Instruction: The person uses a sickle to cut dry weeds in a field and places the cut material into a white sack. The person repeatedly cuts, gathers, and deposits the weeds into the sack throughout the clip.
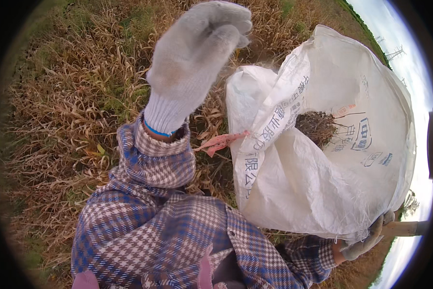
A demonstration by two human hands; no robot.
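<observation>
My left hand [198, 57], in a pale knitted glove, is raised over dry grass left of a large white woven plastic sack [274, 173]. Its fingers are curled and close together; whether anything is between them cannot be told. At the lower right, my right hand [364, 240], also gloved, grips the sack's rim. A pole or tool handle [400, 228] runs out to the right beside its fingers; its far end is hidden. The sack's mouth gapes, showing a clump of dry brown stalks or seed heads [317, 128] inside. The sack bears printed writing.
Dry, bent grass and leaves [68, 108] cover the ground, with green weeds among them. A torn pink-red strip [222, 141] lies against the sack's left side. Power pylons [395, 53] stand far off against a cloudy sky.
</observation>
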